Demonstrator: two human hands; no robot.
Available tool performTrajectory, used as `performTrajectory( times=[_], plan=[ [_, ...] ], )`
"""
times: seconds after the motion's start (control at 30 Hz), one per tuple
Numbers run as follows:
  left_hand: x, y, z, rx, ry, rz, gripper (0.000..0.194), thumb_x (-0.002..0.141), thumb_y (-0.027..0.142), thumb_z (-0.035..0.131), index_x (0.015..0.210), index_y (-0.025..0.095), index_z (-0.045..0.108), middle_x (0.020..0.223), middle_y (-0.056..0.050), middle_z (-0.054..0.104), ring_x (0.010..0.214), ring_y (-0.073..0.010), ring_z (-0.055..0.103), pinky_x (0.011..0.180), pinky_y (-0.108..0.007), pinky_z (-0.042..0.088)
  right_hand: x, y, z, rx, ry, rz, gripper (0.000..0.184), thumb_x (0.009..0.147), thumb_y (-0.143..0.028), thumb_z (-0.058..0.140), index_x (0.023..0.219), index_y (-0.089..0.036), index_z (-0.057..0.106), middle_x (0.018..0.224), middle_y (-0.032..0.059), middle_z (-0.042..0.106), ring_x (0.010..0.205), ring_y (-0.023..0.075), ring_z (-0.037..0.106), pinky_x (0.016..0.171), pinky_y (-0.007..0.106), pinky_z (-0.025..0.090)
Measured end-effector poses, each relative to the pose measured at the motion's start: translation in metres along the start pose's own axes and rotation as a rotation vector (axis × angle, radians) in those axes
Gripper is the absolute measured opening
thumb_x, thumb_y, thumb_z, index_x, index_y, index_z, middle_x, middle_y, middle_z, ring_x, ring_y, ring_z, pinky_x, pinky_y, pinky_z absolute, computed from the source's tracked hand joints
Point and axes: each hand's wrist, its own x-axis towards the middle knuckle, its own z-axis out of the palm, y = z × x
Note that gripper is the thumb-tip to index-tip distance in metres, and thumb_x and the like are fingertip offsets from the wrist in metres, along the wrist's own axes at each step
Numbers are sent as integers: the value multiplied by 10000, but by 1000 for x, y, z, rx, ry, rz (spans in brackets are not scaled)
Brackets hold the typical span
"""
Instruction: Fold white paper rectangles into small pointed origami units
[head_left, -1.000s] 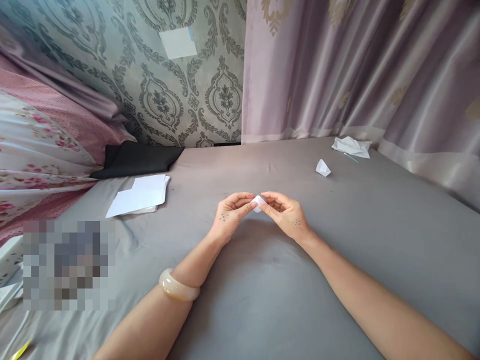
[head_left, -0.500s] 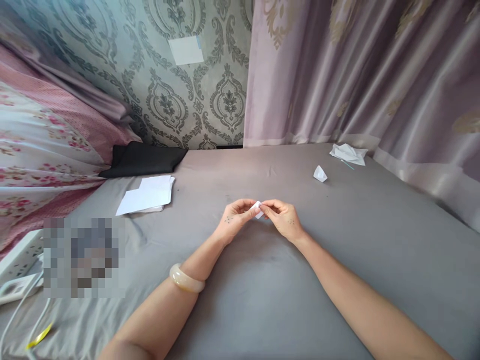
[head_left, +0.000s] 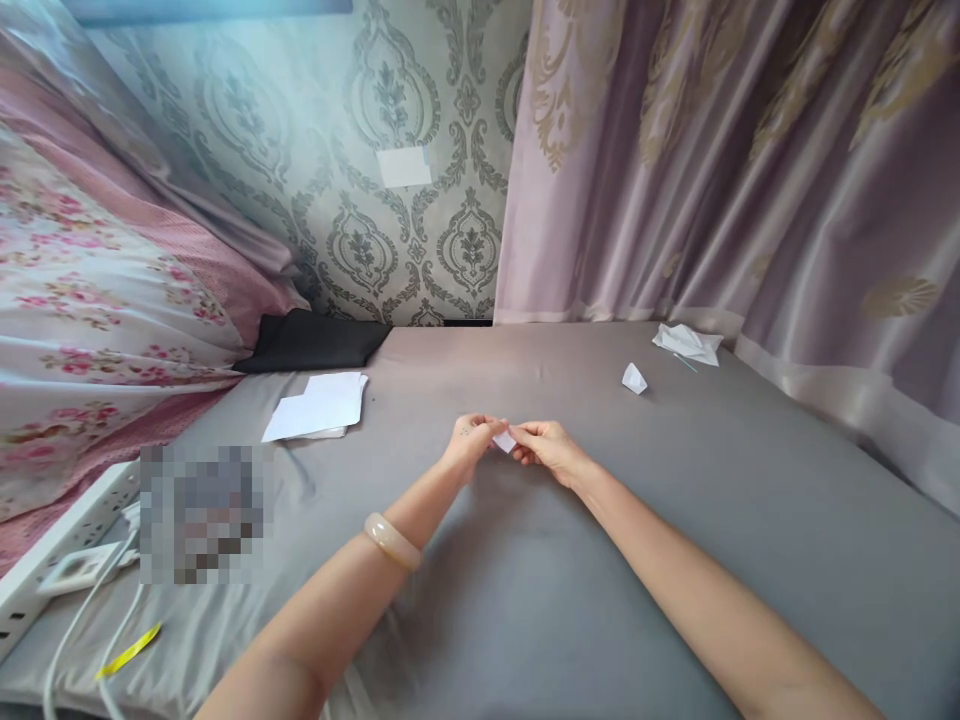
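Before you, a grey cloth-covered surface (head_left: 810,520) bears stacked white paper sheets (head_left: 319,408), a flat black cloth (head_left: 319,342), a small faceted white paper shape (head_left: 634,378) and a loose white paper heap (head_left: 686,343).

Pale glossy bangle (head_left: 391,542), left forearm (head_left: 341,600)

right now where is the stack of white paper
In the head view, the paper stack lies on the grey fabric left of the left hand, near the black cloth.
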Motion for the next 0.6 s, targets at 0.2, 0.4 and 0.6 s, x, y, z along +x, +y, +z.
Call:
performTrajectory(
  times=[0.2, 0.4, 0.6],
  plan=[
    [2, 0, 5, 39, -93, -5, 336, 703, 453, 697, 634, 138, 600, 504, 13, 536, 427, -74, 421, 453, -218, 280, 8, 7, -4, 36, 86, 2, 321, 668, -456, 775, 676, -148, 682, 568, -6, 623, 485, 60, 522, 447, 164, 391],
    [-5, -11, 12, -3, -61, 63, 366, 711, 491, 678, 714, 136, 591, 572, 24, 538, 503, -76, 456, 501, -202, 338, 0, 11, 2, 65, 114, 18, 298, 738, -442, 719, 686, -153, 666, 621, 21, 657, 509, 79, 561, 420, 169, 390],
    [-7, -14, 16, -2, -13, 182, 358, 754, 484, 642, 716, 134, 580, 603, 24, 543, 543, -81, 468, 541, -208, 371, -3, 10, 13, 111, 108, 6, 312, 751, -469, 696, 719, -167, 627, 565, 3, 642, 474, 85, 563, 430, 185, 407]
  ],
)
